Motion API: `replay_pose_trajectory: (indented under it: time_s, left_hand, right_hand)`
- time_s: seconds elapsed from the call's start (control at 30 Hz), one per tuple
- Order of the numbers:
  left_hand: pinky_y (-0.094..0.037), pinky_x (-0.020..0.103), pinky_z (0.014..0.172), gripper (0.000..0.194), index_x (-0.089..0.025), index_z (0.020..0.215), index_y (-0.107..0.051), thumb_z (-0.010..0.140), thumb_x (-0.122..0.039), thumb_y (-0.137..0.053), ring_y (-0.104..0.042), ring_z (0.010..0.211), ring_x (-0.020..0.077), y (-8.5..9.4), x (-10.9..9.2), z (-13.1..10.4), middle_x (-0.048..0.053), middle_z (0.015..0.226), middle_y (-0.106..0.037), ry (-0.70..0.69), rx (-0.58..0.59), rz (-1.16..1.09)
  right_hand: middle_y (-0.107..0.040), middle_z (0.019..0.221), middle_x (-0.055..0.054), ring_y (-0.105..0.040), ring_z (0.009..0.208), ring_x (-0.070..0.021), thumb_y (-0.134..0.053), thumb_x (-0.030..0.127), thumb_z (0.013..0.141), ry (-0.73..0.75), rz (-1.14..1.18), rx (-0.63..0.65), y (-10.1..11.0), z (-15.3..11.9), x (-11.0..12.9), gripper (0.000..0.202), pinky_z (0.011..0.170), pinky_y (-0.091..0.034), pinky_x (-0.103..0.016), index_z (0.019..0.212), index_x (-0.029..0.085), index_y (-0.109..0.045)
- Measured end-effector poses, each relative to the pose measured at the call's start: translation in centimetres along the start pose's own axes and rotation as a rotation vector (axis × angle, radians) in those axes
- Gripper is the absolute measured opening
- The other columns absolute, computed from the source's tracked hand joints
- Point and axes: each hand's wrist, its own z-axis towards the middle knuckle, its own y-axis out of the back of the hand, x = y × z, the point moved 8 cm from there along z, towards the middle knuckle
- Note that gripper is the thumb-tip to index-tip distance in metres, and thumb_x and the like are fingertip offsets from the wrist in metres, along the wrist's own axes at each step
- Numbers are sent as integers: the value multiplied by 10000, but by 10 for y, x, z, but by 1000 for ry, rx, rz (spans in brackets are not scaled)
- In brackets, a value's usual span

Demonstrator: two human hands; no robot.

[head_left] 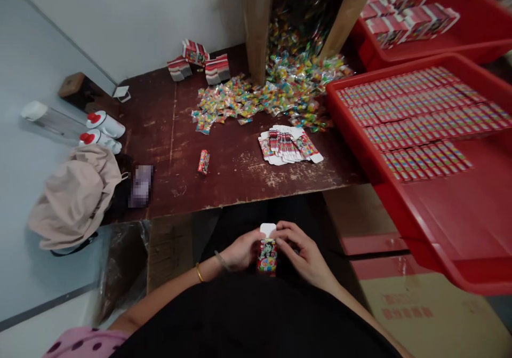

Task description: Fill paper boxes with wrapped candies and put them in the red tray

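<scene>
Tan cloth bag (78,195): left of the frame, beside white bottles with red caps (104,124).
Lone printed carton (204,161): on the tabletop (172,179), left of centre.
Left hand (243,248): lower centre; its grip holds the left side of the hand-held carton.
Hand-held carton (267,256): between both hands, lower centre; contents cannot be told.
White flap (268,230): raised; the step in hand appears to be working this end, and the next move calls for steady sides and fingertip control.
Wrapped candies (236,102): heaped across upper centre.
Flat cartons (286,145): overlapping, centre.
Right hand (304,251): grip grasping the carton's upper right side.
Red tray (472,208): right, with packed carton rows (424,110).
</scene>
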Motion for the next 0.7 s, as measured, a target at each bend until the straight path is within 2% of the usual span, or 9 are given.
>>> replay_pose_trajectory:
  time_s: [0.07, 0.1, 0.17, 0.27, 0.43, 0.53, 0.63, 0.7]
  left_hand:
    - [-448, 310, 668, 443, -95, 999, -583, 700, -418, -530, -618, 706, 199, -9, 15, 1, 85, 769, -645, 144, 143, -56]
    - [-453, 325, 669, 465, -83, 1001, -587, 704, -433, -512, -629, 716, 218, -12, 17, 1, 104, 772, -653, 175, 183, -57]
    - [-460, 339, 686, 470, -74, 1007, -595, 711, -428, -506, -643, 741, 234, -14, 15, -1, 126, 800, -668, 184, 199, -36]
    - [-463, 360, 747, 463, -69, 1043, -597, 720, -394, -525, -649, 804, 246, -18, 7, -5, 149, 872, -680, 154, 195, -7]
    - [-463, 336, 737, 444, -59, 1027, -613, 727, -379, -546, -654, 777, 230, -24, 5, -5, 155, 882, -684, 151, 219, -4]
    - [-464, 347, 740, 471, -63, 1034, -613, 750, -430, -530, -660, 788, 244, -19, 8, -3, 158, 894, -687, 158, 215, -45]
    - [-452, 405, 803, 481, -50, 1082, -593, 775, -416, -527, -661, 843, 279, -11, 8, -1, 185, 935, -683, 127, 184, -68]
    - [-437, 440, 843, 482, -38, 1094, -589, 791, -405, -515, -657, 882, 300, -7, 9, -1, 203, 963, -678, 127, 175, -70]
  right_hand:
    - [-609, 942, -51, -581, 701, -134, -544, 448, 861, -81, 88, -51, 4, 7, -4, 267, 599, -477, -241, 933, 206, -632]
    - [-609, 869, -33, -551, 618, -115, -550, 463, 853, -139, 135, -28, 2, 11, -7, 292, 524, -447, -223, 967, 203, -619]
    - [-593, 714, 6, -484, 502, -87, -581, 486, 825, -251, 193, 138, -9, 18, -11, 335, 439, -374, -197, 960, 181, -618]
    - [-567, 593, 28, -477, 468, -80, -632, 497, 780, -333, 214, 440, -23, 23, -10, 351, 437, -356, -192, 820, 149, -638]
    - [-582, 583, 35, -471, 442, -71, -720, 477, 690, -366, 224, 652, -26, 29, -5, 375, 442, -359, -194, 834, 139, -646]
    - [-547, 563, 35, -450, 451, -74, -655, 521, 746, -306, 168, 630, -26, 33, -3, 386, 445, -342, -199, 754, 135, -629]
    - [-491, 575, 34, -432, 495, -79, -482, 570, 859, -186, 109, 466, -18, 37, 2, 478, 471, -331, -208, 671, 144, -586]
    - [-482, 584, 28, -432, 509, -82, -438, 579, 880, -170, 87, 390, -14, 36, 0, 522, 479, -331, -212, 631, 142, -580]
